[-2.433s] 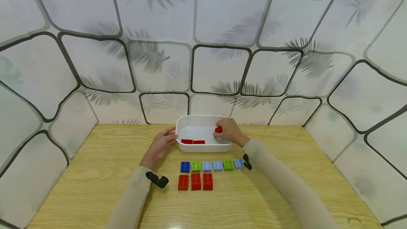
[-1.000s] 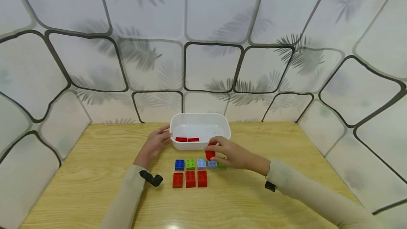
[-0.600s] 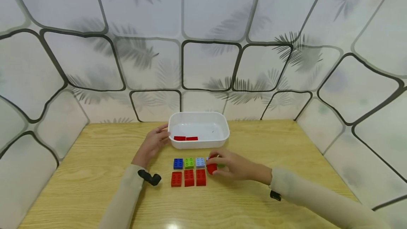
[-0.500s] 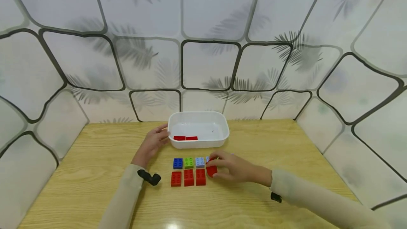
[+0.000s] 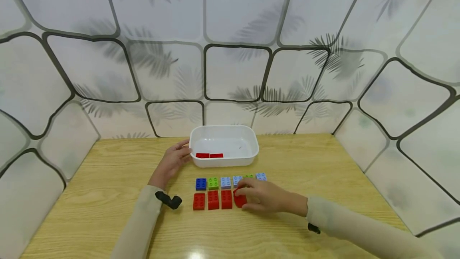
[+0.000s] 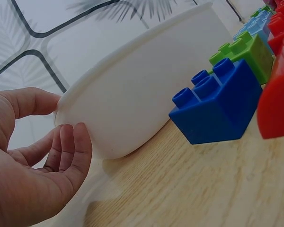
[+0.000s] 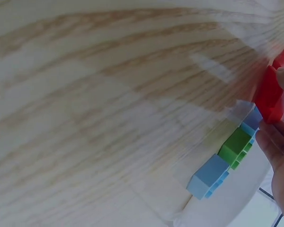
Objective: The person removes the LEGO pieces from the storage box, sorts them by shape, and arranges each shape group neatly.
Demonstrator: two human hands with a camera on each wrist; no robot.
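Note:
My left hand holds the left end of a white plastic tub, fingertips against its outer wall. With thumb and fingers, my right hand pinches a red building brick with a rounded outline, close over the table at the right end of the red row. That row also has a studded red brick and two red bricks with curved fronts. Behind it runs a row of blue, green and light blue bricks. My right hand partly covers the back row's right part.
Two flat red pieces lie inside the tub along its front wall. Under everything is a wooden table, bounded by patterned walls at the back and sides.
My right hand has taken the red brick out of the tub and brought it toward me, to the right end of the red row. My left hand has stayed at the tub.

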